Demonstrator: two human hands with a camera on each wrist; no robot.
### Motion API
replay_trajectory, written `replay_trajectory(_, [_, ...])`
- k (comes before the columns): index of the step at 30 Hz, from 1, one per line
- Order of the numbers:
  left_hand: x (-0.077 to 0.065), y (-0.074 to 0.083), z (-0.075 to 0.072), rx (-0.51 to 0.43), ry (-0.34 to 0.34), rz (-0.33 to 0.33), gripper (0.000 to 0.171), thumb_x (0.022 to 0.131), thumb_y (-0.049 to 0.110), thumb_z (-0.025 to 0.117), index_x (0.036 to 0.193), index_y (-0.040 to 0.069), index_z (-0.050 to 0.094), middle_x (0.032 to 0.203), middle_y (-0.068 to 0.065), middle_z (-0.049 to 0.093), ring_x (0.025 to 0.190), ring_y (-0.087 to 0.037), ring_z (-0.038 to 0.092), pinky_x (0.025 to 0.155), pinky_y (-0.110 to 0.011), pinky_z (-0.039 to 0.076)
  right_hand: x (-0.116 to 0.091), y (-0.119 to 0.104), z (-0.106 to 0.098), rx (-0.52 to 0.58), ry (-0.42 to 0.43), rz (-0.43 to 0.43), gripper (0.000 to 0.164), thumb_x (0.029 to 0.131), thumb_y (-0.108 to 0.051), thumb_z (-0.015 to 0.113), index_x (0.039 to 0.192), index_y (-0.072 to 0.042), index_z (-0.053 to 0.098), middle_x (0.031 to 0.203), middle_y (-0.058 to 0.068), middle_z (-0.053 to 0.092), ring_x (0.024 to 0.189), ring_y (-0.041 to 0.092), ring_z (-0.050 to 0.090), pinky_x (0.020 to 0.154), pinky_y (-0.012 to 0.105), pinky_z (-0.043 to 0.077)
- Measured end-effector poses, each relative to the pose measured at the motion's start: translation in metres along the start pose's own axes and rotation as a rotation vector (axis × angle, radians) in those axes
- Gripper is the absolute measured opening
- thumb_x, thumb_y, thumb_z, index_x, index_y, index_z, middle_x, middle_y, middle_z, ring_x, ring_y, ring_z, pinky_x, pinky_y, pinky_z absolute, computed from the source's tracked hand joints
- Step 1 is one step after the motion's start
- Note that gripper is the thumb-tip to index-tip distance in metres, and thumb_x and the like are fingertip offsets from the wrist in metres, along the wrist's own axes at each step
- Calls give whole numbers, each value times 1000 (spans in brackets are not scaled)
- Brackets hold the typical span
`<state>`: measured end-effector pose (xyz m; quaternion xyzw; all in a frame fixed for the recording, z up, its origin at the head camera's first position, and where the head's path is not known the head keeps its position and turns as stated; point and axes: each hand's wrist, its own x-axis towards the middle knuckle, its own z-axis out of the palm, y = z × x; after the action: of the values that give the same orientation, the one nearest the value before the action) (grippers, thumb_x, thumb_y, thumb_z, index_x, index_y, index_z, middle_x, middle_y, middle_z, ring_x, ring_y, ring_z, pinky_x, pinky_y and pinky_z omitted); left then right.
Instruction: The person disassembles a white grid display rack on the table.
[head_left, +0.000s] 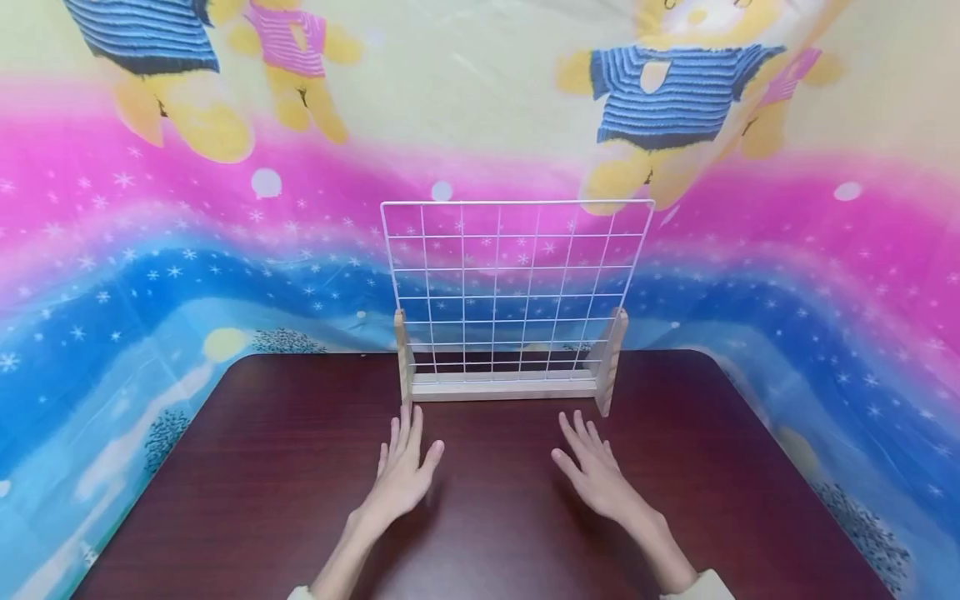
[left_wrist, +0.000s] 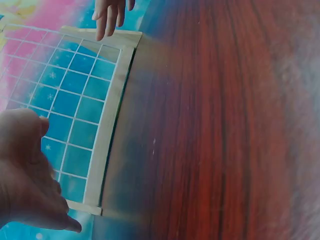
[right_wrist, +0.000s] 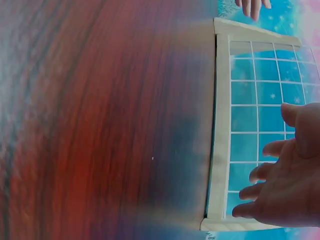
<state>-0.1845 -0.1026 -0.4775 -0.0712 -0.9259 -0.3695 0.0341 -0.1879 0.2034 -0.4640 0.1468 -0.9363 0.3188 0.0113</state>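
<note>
A white wire grid panel (head_left: 517, 283) stands upright in a pale wooden stand (head_left: 502, 389) toward the back of the table. My left hand (head_left: 401, 475) is in front of the stand's left end, its fingers stretched forward and holding nothing. Opposite it, my right hand (head_left: 596, 475) reaches toward the stand's right end, fingers spread and nothing in them. Both palms face inward with a wide gap between them. In the left wrist view, the left hand (left_wrist: 30, 170) overlaps the grid's near end. The right wrist view has the right hand (right_wrist: 290, 175) overlapping the grid likewise.
The dark red-brown wooden table (head_left: 262, 467) has rounded back corners. A patterned cloth (head_left: 150, 275) with bears, snowflakes and pink and blue bands hangs behind the table and along both sides. The stand's two wooden side legs (head_left: 612, 362) project forward of its crossbar.
</note>
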Motion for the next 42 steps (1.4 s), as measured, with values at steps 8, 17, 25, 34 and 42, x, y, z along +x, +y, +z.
replay_trajectory(8, [25, -10, -9, -139, 65, -26, 76, 103, 30, 43, 152, -1, -6, 158, -24, -2, 143, -43, -1, 107, -66, 6, 11, 13, -16, 141, 31, 28, 62, 104, -40, 40, 153, -8, 22, 157, 21, 15, 141, 43, 13, 109, 62, 12])
replay_trajectory(17, [62, -33, -23, -241, 249, 164, 70, 99, 13, 53, 153, 3, 10, 153, -25, 25, 135, -40, 34, 106, -55, 29, 19, 30, -33, 465, 176, 70, 49, 106, -27, 38, 145, 2, 37, 142, 27, 42, 124, 44, 47, 97, 50, 41])
replay_trajectory(25, [92, -39, -42, -381, 294, 203, 62, 97, 4, 53, 149, -1, 20, 143, -31, 38, 123, -44, 47, 97, -55, 41, 40, 39, -50, 699, 286, 79, 46, 106, -27, 36, 131, 9, 49, 127, 32, 52, 104, 20, 64, 88, 42, 50])
replay_trajectory(34, [109, -44, -55, -364, 259, 197, 65, 95, 8, 60, 149, -1, 25, 143, -28, 41, 122, -43, 49, 94, -53, 44, 64, 50, -81, 735, 366, 135, 48, 106, -28, 33, 126, 14, 47, 122, 32, 53, 99, 18, 65, 86, 39, 51])
replay_trajectory(42, [114, -41, -58, -371, 246, 201, 67, 91, 2, 65, 147, -4, 29, 140, -30, 42, 118, -42, 53, 89, -48, 48, 90, 55, -105, 684, 434, 194, 47, 106, -34, 31, 114, 11, 46, 110, 21, 55, 97, 18, 62, 88, 37, 51])
